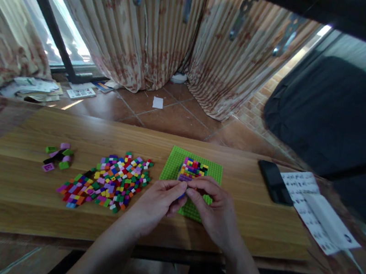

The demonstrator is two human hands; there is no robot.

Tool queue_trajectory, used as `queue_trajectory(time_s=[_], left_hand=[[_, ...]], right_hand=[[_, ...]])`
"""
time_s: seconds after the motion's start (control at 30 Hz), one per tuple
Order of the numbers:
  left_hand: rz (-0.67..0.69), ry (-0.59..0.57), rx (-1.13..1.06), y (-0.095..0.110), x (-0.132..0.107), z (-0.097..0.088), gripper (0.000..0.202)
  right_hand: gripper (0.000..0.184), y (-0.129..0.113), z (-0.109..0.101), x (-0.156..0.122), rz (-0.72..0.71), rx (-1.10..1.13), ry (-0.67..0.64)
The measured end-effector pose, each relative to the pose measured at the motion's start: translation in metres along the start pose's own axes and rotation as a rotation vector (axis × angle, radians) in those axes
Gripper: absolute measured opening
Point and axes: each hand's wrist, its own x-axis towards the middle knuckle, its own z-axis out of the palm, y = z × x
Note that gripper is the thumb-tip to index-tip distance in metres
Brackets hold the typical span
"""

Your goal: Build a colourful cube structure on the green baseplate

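My left hand [161, 198] is closed in a pinch, with a small blue toy brick [181, 195] showing at its fingertips. Against it, the thumb and forefinger of my right hand [215, 207] are pressed together; what they pinch is too small and covered to name. Both hands meet over the near part of a green studded baseplate [170, 163]. Just beyond the fingertips, a block of multicoloured bricks [194, 166] stands on the plate. Its near side is partly hidden by my hands.
A wide pile of loose coloured bricks [120, 180] covers the table [234, 163] left of the plate. Farther left lies a small group of larger pieces [58, 156]. A black phone [275, 182] and a printed paper sheet [310, 208] lie to the right.
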Motion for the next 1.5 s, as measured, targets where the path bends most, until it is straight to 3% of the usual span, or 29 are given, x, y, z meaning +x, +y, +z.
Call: queue_trajectory(time_s=[0.7,0.87,1.03,1.23,1.5], left_hand=[[0.05,0.031,0.09,0.002,0.0,-0.001,0.034],[0.112,0.211,0.186,0.007,0.002,-0.005,0.028],[0.158,0.376,0.177,0.014,0.003,-0.013,0.021],[0.155,0.339,0.201,0.014,0.002,-0.013,0.026],[0.161,0.324,0.222,0.014,0.001,-0.016,0.025]], right_hand=[[0.009,0.006,0.0,-0.002,-0.022,-0.078,0.038],[0.01,0.015,-0.014,-0.003,0.004,-0.233,0.125],[0.011,0.02,-0.015,-0.006,0.012,-0.423,0.104],[0.012,0.021,-0.004,-0.007,-0.01,-0.575,0.073],[0.012,0.019,-0.004,-0.007,-0.076,-0.672,0.117]])
